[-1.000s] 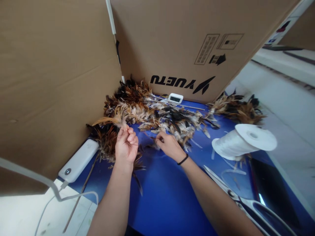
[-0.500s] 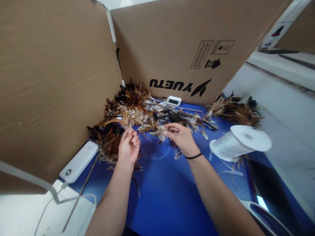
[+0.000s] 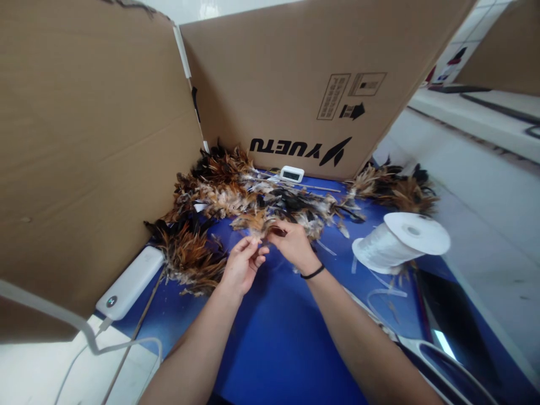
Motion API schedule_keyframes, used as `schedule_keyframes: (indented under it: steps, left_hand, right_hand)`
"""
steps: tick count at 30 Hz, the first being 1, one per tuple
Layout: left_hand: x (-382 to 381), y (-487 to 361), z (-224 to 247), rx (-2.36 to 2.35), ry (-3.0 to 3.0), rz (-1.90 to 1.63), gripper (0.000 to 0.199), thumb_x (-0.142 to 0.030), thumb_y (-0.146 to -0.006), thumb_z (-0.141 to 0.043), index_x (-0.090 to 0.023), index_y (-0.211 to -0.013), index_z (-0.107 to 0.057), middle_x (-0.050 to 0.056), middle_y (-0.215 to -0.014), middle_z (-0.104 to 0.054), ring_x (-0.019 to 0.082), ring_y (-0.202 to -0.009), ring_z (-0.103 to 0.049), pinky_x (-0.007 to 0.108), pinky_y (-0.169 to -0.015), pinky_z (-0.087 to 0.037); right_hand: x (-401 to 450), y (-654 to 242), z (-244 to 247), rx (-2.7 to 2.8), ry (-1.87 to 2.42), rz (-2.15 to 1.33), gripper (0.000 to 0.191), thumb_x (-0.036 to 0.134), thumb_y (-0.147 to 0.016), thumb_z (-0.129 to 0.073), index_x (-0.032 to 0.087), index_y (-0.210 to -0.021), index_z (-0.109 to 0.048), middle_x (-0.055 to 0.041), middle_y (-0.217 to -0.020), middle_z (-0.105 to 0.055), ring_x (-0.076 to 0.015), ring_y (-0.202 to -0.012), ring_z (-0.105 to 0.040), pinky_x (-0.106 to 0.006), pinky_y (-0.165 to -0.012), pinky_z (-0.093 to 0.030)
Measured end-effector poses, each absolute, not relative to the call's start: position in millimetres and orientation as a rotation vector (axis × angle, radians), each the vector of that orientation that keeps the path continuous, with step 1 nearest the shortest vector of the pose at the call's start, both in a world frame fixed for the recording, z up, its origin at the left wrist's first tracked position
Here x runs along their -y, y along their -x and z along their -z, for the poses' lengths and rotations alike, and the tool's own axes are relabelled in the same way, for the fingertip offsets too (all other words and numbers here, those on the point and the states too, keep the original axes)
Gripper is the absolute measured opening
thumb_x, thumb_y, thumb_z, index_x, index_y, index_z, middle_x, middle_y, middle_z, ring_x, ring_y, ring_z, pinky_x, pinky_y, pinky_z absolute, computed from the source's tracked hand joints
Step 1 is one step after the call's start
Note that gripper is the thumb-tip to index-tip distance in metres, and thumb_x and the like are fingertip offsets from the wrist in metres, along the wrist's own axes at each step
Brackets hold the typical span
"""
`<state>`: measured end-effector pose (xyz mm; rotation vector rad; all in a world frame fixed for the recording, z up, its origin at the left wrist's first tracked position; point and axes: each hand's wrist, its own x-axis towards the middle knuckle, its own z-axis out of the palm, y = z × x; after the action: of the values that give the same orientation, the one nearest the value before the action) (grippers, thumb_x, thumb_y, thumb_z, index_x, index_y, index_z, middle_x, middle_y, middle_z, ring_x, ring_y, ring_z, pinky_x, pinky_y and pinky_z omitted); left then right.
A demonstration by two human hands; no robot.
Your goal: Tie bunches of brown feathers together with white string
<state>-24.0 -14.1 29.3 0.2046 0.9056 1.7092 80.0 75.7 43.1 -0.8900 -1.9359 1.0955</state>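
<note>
Over the blue tabletop (image 3: 291, 337), my left hand (image 3: 243, 261) pinches the base of some light brown feathers (image 3: 256, 221). Close beside it on the right, my right hand (image 3: 291, 244), with a black band at the wrist, has its fingers closed at the same feathers; a darker feather shows at its fingertips. The two hands nearly touch. Behind them spreads a heap of brown, black and white feathers (image 3: 219, 197). To the left, a feather duster (image 3: 189, 253) of brown and black plumes lies on a thin stick.
Cardboard panels (image 3: 274, 84) stand at the back and left. A white spool of clear ribbon (image 3: 392, 242) and a dark phone-like slab (image 3: 455, 320) are on the right. A white power bank (image 3: 130, 281) with a cable lies left. A small white display (image 3: 292, 174) and more feathers (image 3: 396, 185) sit farther back.
My left hand has moved right with its feathers, and my right hand has come slightly left and down, so the two hands now meet. The view has shifted slightly.
</note>
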Motion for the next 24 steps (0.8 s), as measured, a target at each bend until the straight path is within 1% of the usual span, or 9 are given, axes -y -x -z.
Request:
schedule_keyframes:
  steps: [2, 5, 9, 14, 16, 18, 20, 22, 24]
  left_hand:
    - [12.7, 23.9, -26.5, -0.914, -0.169, -1.722, 0.011, -0.013, -0.068, -0.072, -0.011, -0.071, -0.062, 0.001, -0.067, -0.062, 0.01, -0.061, -0.065, 0.014, -0.052, -0.052]
    - [10.6, 25.0, -23.5, -0.928, -0.119, -1.76, 0.008, -0.009, -0.07, -0.07, -0.01, -0.069, -0.062, 0.003, -0.066, -0.064, 0.009, -0.06, -0.065, 0.016, -0.058, -0.054]
    - [8.7, 27.8, -21.1, -0.941, -0.063, -1.826, 0.008, -0.004, -0.073, -0.065, -0.009, -0.067, -0.063, 0.004, -0.065, -0.065, 0.009, -0.059, -0.065, 0.017, -0.061, -0.055]
    - [7.8, 32.4, -22.3, -0.953, -0.003, -1.932, 0.013, -0.004, -0.076, -0.061, -0.01, -0.065, -0.061, 0.005, -0.065, -0.066, 0.009, -0.061, -0.066, 0.017, -0.064, -0.054]
    - [7.9, 34.1, -24.2, -0.954, -0.005, -1.97, 0.012, -0.005, -0.076, -0.062, -0.01, -0.066, -0.061, 0.006, -0.068, -0.067, 0.011, -0.064, -0.067, 0.019, -0.065, -0.055]
    - [8.2, 35.9, -26.5, -0.961, -0.003, -2.003, 0.01, -0.007, -0.076, -0.063, -0.011, -0.068, -0.06, 0.006, -0.072, -0.068, 0.013, -0.069, -0.068, 0.021, -0.067, -0.055]
    - [8.7, 37.7, -28.6, -0.973, 0.001, -2.047, 0.009, -0.008, -0.075, -0.064, -0.011, -0.069, -0.059, 0.005, -0.077, -0.068, 0.014, -0.074, -0.069, 0.022, -0.067, -0.055]
    - [9.1, 39.7, -30.2, -0.99, 0.004, -2.098, 0.009, -0.009, -0.075, -0.065, -0.012, -0.07, -0.059, 0.003, -0.079, -0.068, 0.014, -0.076, -0.069, 0.021, -0.066, -0.054]
    - [9.2, 41.9, -31.2, -1.009, 0.009, -2.138, 0.009, -0.01, -0.076, -0.065, -0.013, -0.071, -0.059, 0.002, -0.08, -0.067, 0.013, -0.075, -0.069, 0.02, -0.065, -0.053]
  right_hand:
    - [-75.1, -77.7, -37.7, 1.979, 0.891, -1.052, 0.013, 0.026, -0.07, -0.057, 0.017, -0.068, -0.066, 0.0, -0.066, -0.065, -0.0134, -0.062, -0.056, -0.024, -0.059, -0.043]
    - [-74.7, -75.3, -34.8, 1.956, 0.921, -1.051, 0.02, 0.033, -0.072, -0.059, 0.017, -0.06, -0.062, 0.0021, -0.057, -0.059, -0.0119, -0.055, -0.05, -0.023, -0.053, -0.038]
    - [-74.1, -74.3, -39.9, 1.833, 0.988, -1.177, 0.029, 0.039, -0.072, -0.06, 0.018, -0.054, -0.054, 0.0044, -0.045, -0.048, -0.0097, -0.045, -0.041, -0.023, -0.047, -0.033]
    - [-79.3, -77.6, -42.5, 1.736, 1.039, -1.2, 0.031, 0.042, -0.074, -0.059, 0.018, -0.055, -0.053, 0.0031, -0.045, -0.049, -0.01, -0.043, -0.042, -0.024, -0.046, -0.036]
    - [-86.5, -78.4, -40.3, 1.81, 1.023, -1.079, 0.023, 0.039, -0.073, -0.06, 0.017, -0.065, -0.061, 0.0004, -0.056, -0.057, -0.012, -0.051, -0.05, -0.025, -0.053, -0.043]
    - [-97.5, -75.6, -38.8, 1.91, 1.002, -0.892, 0.02, 0.032, -0.072, -0.061, 0.017, -0.083, -0.066, -0.0035, -0.076, -0.065, -0.0144, -0.064, -0.058, -0.029, -0.065, -0.048]
    - [-112.2, -67.4, -39.2, 2.002, 1.021, -0.692, 0.025, 0.027, -0.072, -0.059, 0.017, -0.095, -0.066, -0.0066, -0.093, -0.065, -0.0164, -0.076, -0.06, -0.032, -0.076, -0.048]
    - [-129.6, -53.8, -41.1, 2.075, 1.068, -0.54, 0.028, 0.024, -0.074, -0.058, 0.017, -0.1, -0.066, -0.0088, -0.101, -0.063, -0.019, -0.086, -0.06, -0.035, -0.084, -0.046]
    - [-147.6, -36.8, -42.9, 2.097, 1.138, -0.449, 0.037, 0.026, -0.074, -0.06, 0.016, -0.11, -0.062, -0.011, -0.107, -0.061, -0.0217, -0.097, -0.058, -0.036, -0.091, -0.043]
